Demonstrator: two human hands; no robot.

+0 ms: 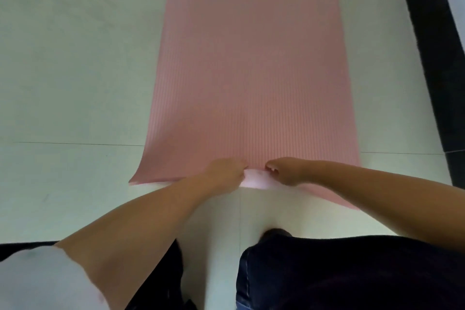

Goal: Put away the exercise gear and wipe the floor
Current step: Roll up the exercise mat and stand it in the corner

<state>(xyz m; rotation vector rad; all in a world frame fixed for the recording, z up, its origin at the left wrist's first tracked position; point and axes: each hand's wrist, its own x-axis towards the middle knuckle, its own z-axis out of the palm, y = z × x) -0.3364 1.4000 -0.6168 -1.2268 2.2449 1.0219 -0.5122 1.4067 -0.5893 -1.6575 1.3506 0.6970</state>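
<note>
A pink ribbed exercise mat (249, 63) lies flat on the pale tiled floor (75, 70) and stretches away from me. At the middle of its near edge the mat is lifted, and the lighter pink underside (255, 181) shows there. My left hand (224, 171) grips that lifted edge on the left, fingers curled over it. My right hand (284, 171) grips it on the right, close beside the left. The near corners of the mat lie on the floor.
A black skirting strip (435, 70) runs along the right side of the floor, with a pale wall beyond it. My knees in dark trousers (327, 272) are at the bottom of the view. Bare floor lies on both sides of the mat.
</note>
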